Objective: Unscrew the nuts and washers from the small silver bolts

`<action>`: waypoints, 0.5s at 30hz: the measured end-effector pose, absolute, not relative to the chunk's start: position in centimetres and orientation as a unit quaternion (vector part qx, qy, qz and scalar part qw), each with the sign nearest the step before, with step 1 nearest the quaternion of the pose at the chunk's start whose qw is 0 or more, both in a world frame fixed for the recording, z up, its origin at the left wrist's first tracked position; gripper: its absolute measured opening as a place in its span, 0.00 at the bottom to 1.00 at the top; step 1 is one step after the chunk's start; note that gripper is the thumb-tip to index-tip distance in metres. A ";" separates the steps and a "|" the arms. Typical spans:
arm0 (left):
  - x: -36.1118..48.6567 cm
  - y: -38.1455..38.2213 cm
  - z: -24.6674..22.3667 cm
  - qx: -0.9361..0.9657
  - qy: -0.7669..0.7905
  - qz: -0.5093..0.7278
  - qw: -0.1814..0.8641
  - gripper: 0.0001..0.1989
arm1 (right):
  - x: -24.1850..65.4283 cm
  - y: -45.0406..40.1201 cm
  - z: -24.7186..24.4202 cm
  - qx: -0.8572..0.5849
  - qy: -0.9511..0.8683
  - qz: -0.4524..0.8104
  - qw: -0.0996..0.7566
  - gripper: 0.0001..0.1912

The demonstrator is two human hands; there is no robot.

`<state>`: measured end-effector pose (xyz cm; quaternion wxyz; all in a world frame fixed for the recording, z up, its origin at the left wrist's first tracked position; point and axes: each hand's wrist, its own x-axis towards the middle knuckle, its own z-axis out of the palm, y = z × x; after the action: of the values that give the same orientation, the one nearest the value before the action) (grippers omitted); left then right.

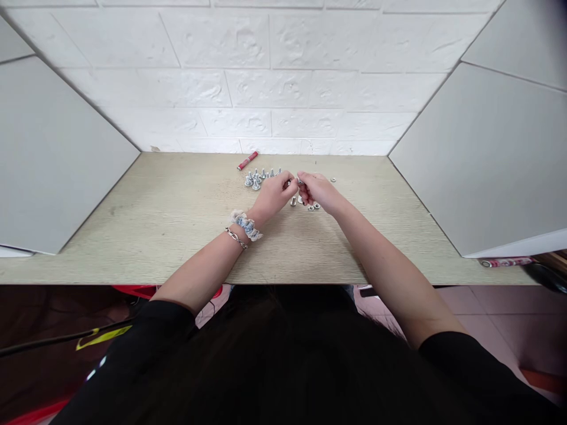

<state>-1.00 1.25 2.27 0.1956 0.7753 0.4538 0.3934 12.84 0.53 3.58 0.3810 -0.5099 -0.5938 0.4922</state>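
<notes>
My left hand (275, 195) and my right hand (319, 190) meet above the table, fingertips close together. Between them a small metal piece (300, 181) shows, mostly covered by the fingers; my right thumb and fingers pinch it. The left fingers are curled, and what they hold is hidden. Several bolts with washers (256, 180) stand in a group just left of my left hand. Under the hands, a loose bolt (293, 201) and a few nuts (316, 206) lie on the wood. Another nut (333, 179) lies to the right of my right hand.
A red marker-like tube (247, 161) lies behind the bolts, near the white brick wall (248, 88). Grey panels (57, 153) flank the wooden table (168, 236) on both sides. Another red patterned tube (507, 262) rests at the right front edge.
</notes>
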 end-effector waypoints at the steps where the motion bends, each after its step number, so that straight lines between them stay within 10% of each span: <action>1: -1.0 1.2 2.3 0.770 0.457 0.397 0.202 0.11 | 12.8 0.6 3.5 -0.503 -0.594 0.491 0.390 0.23; 15: -1.2 1.6 2.7 0.674 0.470 0.455 0.343 0.13 | 13.4 1.3 2.9 -0.524 -0.615 0.366 0.461 0.08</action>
<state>-1.18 1.60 2.66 0.3426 0.6742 0.4699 0.4552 13.45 1.35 2.86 0.4614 -0.5240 -0.6150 0.3664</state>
